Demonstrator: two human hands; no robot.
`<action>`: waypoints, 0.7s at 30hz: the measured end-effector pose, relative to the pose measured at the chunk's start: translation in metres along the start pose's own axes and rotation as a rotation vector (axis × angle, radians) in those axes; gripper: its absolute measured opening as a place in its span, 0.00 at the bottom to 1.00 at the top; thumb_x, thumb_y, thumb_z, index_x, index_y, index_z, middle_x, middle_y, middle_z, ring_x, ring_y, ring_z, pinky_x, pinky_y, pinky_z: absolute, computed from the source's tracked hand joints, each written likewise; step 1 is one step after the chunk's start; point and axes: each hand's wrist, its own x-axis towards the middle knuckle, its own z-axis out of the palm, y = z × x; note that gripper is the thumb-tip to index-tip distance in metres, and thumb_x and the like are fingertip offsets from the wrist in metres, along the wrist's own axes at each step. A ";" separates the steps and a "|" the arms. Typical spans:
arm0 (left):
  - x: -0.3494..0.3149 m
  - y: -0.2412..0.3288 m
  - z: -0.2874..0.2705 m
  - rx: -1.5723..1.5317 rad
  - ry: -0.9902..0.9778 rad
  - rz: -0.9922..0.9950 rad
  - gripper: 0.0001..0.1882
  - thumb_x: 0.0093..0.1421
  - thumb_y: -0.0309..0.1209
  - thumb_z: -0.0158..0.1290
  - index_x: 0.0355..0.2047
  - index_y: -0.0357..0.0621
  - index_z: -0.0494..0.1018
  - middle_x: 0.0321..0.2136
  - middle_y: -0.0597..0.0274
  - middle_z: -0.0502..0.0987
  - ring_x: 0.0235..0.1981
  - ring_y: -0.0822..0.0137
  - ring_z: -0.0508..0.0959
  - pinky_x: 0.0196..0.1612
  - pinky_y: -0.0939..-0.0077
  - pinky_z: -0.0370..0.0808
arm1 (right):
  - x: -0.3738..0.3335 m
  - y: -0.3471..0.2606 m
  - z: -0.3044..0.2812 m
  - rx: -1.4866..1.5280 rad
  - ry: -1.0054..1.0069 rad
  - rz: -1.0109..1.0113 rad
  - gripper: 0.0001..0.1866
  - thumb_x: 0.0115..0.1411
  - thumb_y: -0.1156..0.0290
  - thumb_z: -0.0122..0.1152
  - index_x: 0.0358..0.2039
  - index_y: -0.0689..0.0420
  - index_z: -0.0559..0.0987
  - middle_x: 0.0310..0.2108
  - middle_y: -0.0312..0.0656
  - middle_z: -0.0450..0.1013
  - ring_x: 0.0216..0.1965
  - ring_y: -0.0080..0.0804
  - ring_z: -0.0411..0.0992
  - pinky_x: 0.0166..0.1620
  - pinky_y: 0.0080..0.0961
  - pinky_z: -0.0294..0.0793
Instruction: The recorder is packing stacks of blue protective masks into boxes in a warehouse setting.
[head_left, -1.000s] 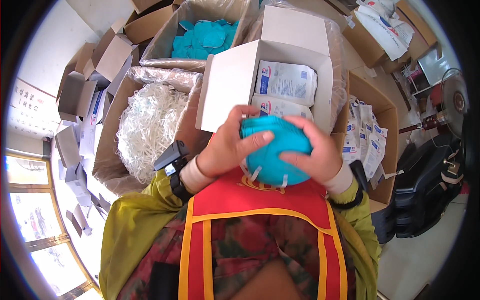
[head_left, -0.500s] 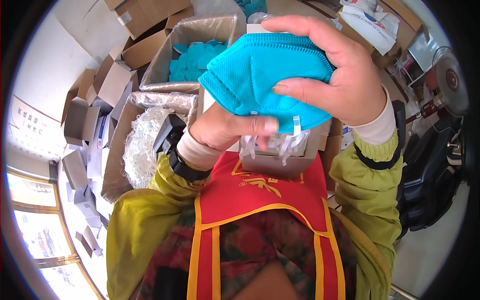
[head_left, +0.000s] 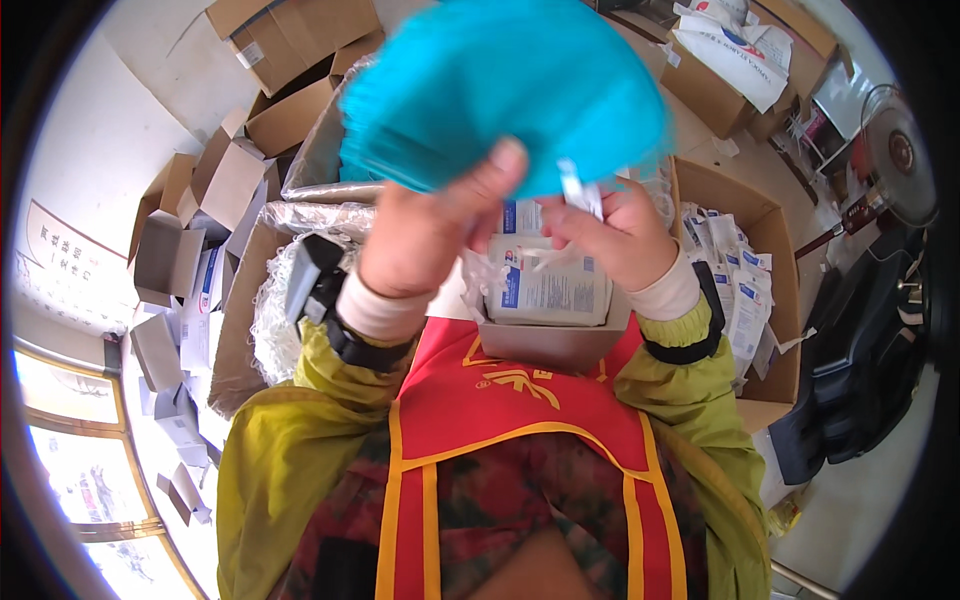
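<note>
A small stack of teal folded face masks (head_left: 510, 90) is raised in front of me, smeared by motion. My left hand (head_left: 430, 225) is closed on its lower edge, thumb on the near face, other fingers mostly hidden. At the lower right edge my right hand (head_left: 625, 235) has its fingers drawn together at the white straps (head_left: 582, 192) that hang from the masks. More white straps dangle by my left fingers. Beneath both hands an open box (head_left: 545, 340) holds white-and-blue printed packets (head_left: 550, 285).
To the left stands a lined carton of loose white straps (head_left: 275, 325); behind it, another lined carton (head_left: 320, 150) is partly covered by the masks. A carton (head_left: 785, 360) of small packets sits at right. Empty boxes (head_left: 165, 250) pile up far left, near a fan (head_left: 900, 150) opposite.
The mask stack has risen and moved away from me. My right hand has left its upper right side and come down to the straps at the lower edge, uncovering the packets below.
</note>
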 end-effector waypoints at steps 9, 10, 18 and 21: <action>0.007 -0.019 -0.066 -0.301 0.200 0.056 0.28 0.68 0.49 0.40 0.53 0.34 0.67 0.43 0.43 0.77 0.36 0.60 0.81 0.33 0.72 0.80 | -0.041 0.010 -0.009 -0.082 -0.101 0.285 0.12 0.66 0.68 0.49 0.42 0.61 0.76 0.23 0.32 0.68 0.26 0.17 0.65 0.32 0.17 0.67; 0.012 -0.021 -0.064 -0.419 0.145 0.068 0.34 0.66 0.53 0.40 0.59 0.34 0.62 0.54 0.40 0.69 0.56 0.46 0.71 0.53 0.47 0.73 | -0.042 0.011 -0.006 -0.029 -0.074 0.357 0.12 0.66 0.67 0.49 0.41 0.61 0.76 0.23 0.32 0.68 0.26 0.17 0.65 0.31 0.18 0.67; 0.002 -0.048 -0.039 -1.053 -0.581 0.128 0.42 0.62 0.62 0.39 0.60 0.36 0.60 0.54 0.39 0.69 0.53 0.40 0.71 0.58 0.34 0.60 | -0.036 0.042 0.014 -0.145 -0.282 0.304 0.12 0.66 0.68 0.48 0.42 0.59 0.77 0.23 0.31 0.67 0.24 0.16 0.63 0.30 0.15 0.64; 0.000 -0.094 -0.062 -1.071 -0.658 0.159 0.38 0.63 0.56 0.44 0.59 0.35 0.60 0.52 0.42 0.71 0.49 0.45 0.75 0.54 0.46 0.71 | -0.032 0.042 0.002 -0.179 -0.291 0.339 0.09 0.63 0.71 0.52 0.40 0.62 0.76 0.24 0.39 0.70 0.27 0.24 0.68 0.33 0.21 0.67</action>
